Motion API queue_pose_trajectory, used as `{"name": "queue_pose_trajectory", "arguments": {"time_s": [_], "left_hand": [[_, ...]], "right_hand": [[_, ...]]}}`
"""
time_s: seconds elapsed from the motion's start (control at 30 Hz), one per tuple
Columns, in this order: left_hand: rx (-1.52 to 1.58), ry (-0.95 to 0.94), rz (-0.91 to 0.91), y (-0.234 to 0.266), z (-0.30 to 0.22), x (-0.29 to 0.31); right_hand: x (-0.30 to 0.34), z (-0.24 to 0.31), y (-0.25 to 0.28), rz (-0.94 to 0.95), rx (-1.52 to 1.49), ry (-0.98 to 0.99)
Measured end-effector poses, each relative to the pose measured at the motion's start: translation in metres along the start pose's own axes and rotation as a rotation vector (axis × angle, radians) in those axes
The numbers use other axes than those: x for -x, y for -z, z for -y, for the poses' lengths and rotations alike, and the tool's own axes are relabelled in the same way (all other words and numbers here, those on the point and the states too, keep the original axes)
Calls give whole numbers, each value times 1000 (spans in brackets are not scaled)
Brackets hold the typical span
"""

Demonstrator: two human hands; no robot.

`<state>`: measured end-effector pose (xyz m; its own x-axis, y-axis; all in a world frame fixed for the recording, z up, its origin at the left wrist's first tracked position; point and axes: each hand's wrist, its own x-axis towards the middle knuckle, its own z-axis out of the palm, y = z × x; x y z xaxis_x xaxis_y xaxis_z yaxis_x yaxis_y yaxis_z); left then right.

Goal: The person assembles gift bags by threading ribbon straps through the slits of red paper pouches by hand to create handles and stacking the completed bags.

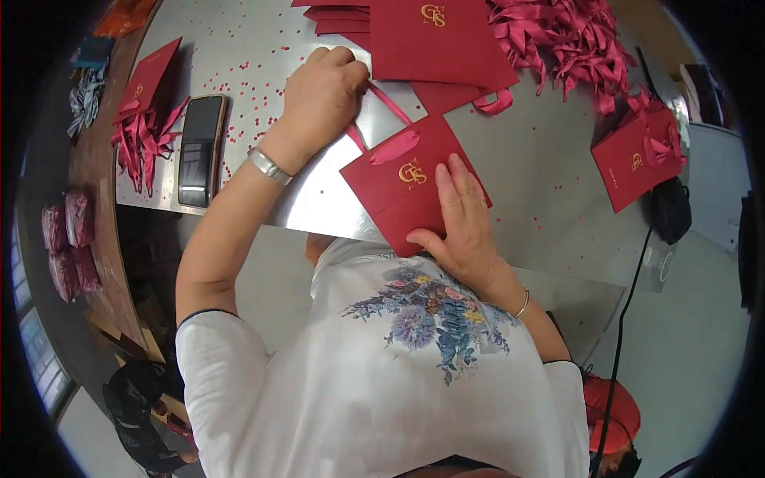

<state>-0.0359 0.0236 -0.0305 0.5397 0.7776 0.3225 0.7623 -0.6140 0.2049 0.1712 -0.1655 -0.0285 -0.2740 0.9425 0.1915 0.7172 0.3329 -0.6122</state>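
Observation:
A small red paper gift bag point(398, 191) with a gold emblem lies tilted at the table's near edge. My right hand point(462, 215) rests on its right side, fingers stretched out flat and thumb apart, near the lower corner. Two strands of pink ribbon point(388, 103) run from the top of the bag to my left hand point(327, 88), which is closed around them beyond the bag. A short ribbon loop point(396, 148) lies over the bag's front. The fingertips of my left hand are partly hidden behind its knuckles.
Stacked red bags point(438, 48) lie beyond my hands, beside a heap of pink ribbons point(566, 40). Another bag point(637, 155) stands at right. At left are a phone point(202, 151) and a ribboned bag point(151, 80). Red confetti-like dots cover the metal table point(526, 159). A cable point(625, 311) hangs at right.

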Motion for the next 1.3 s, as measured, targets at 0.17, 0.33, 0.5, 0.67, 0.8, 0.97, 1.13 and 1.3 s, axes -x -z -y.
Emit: {"name": "queue_pose_trajectory", "arguments": {"time_s": [0.17,0.33,0.5,0.67,0.8,0.97,1.13,1.3], "left_hand": [[9,49,-58,-13,2,-1],[48,2,-163,10,-3,-7],[272,96,183,33,-52,17],[284,197,400,31,-70,20],[425,338,535,47,-70,11],[789,170,260,101,-59,13],[806,-55,139,83,-30,27],[354,-9,54,45,5,59]], "right_hand": [[1,-1,1,36,21,-14],[0,-1,-1,22,60,35],[-5,4,7,26,42,20],[-39,-30,41,-224,3,-100],[-74,-70,46,-347,284,13],[-39,-79,70,-249,209,-88],[22,-82,120,-366,236,-95],[44,-77,124,-255,513,-164]]}}
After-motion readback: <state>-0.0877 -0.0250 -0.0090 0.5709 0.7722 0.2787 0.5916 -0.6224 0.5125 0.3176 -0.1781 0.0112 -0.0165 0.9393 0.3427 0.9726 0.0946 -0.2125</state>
